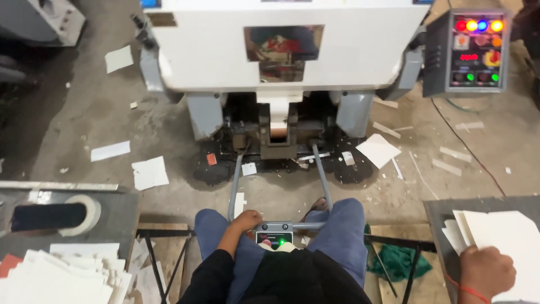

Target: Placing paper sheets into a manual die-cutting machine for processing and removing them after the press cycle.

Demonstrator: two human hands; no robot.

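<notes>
At the bottom centre of the frame, the left hand (246, 220) rested on the person's knee, its fingers curled loosely over the edge of a small grey control box (275, 233) with a green light; whether it gripped the box could not be told. The box sat just right of that hand, between the knees, on the near end of two grey rails (321, 177) running up the frame.

At the lower right, the right hand (486, 273) lay closed down on a stack of white card sheets (506, 233), which fanned out from under it toward the upper left across a grey bench (436, 211). The stack was well apart from the left hand.

At the lower left, another heap of white sheets (79, 273) lay beside a roll of tape (84, 214).

Farther up, scraps of white card (149, 172) littered the concrete floor (101, 112). Beyond them, in the upper centre, stood a large white machine (281, 50), and at the upper right a control panel (478, 50) with coloured lamps.
</notes>
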